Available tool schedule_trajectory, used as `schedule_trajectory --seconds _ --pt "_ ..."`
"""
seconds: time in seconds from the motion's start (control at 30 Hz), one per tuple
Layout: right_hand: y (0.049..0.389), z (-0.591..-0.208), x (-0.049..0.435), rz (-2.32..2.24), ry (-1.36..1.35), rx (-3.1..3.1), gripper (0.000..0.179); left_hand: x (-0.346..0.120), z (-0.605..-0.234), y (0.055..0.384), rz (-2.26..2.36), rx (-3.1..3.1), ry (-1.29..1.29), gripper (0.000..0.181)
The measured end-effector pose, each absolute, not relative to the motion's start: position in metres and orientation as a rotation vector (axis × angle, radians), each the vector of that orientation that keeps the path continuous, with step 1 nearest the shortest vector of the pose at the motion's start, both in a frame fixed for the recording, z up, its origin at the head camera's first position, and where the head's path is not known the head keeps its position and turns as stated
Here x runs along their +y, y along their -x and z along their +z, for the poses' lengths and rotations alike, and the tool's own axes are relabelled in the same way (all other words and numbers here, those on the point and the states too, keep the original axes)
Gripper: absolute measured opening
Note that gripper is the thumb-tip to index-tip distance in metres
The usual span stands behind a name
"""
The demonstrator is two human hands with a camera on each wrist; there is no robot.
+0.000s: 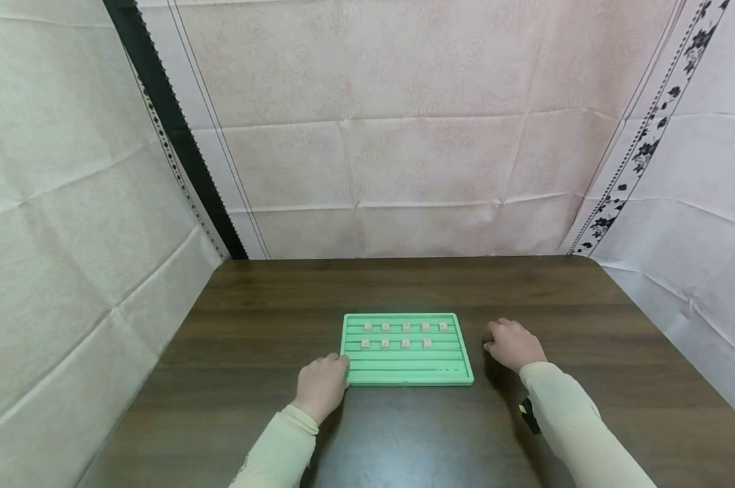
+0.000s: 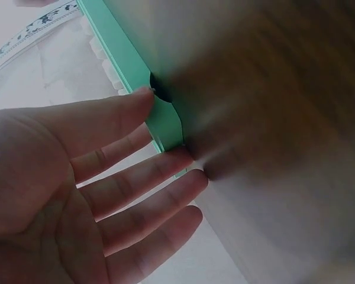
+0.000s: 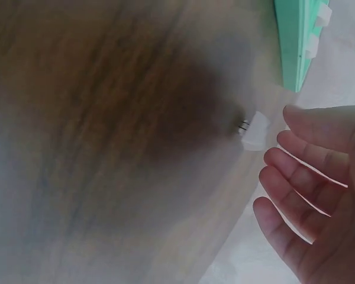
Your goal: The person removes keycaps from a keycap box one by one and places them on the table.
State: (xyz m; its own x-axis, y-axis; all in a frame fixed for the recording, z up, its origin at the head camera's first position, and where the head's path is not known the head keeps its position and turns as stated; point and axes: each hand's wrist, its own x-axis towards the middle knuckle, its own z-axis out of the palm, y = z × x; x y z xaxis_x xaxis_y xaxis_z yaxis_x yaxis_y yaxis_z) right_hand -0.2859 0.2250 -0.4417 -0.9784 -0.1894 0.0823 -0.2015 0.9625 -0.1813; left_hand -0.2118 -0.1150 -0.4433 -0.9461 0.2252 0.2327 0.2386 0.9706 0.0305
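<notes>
A light green ridged board (image 1: 404,374) lies on the table, bearing two rows of small white cubes (image 1: 406,343). At its near left corner is my left hand (image 1: 323,386). In the left wrist view the thumb (image 2: 121,115) is against the front edge beside a dark notch, and the index finger passes behind the board, so the corner is held between them. To the right of the board, my right hand (image 1: 514,344) hovers low with loosely bent, separated fingers. Just off its fingertips in the right wrist view sits a white cube (image 3: 256,131) with a dark mark on one face.
The brown wooden table (image 1: 270,298) has rounded far corners. Pale cloth hangs behind it (image 1: 404,169) and on both sides, with a black strip (image 1: 184,142) at the left and a floral band (image 1: 645,146) at the right.
</notes>
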Motion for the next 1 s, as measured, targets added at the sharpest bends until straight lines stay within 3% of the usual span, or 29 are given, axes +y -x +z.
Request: schedule_trajectory --seconds 0.53,1.0 --pt "0.29 -0.426 0.188 0.441 -0.318 -3.007 0.026 -0.116 -0.437 0.211 -0.09 -2.875 0.336 0.018" --pt "0.281 -0.438 0.136 0.485 -0.499 -2.929 0.02 -0.116 -0.441 0.204 -0.09 -2.851 0.358 0.019"
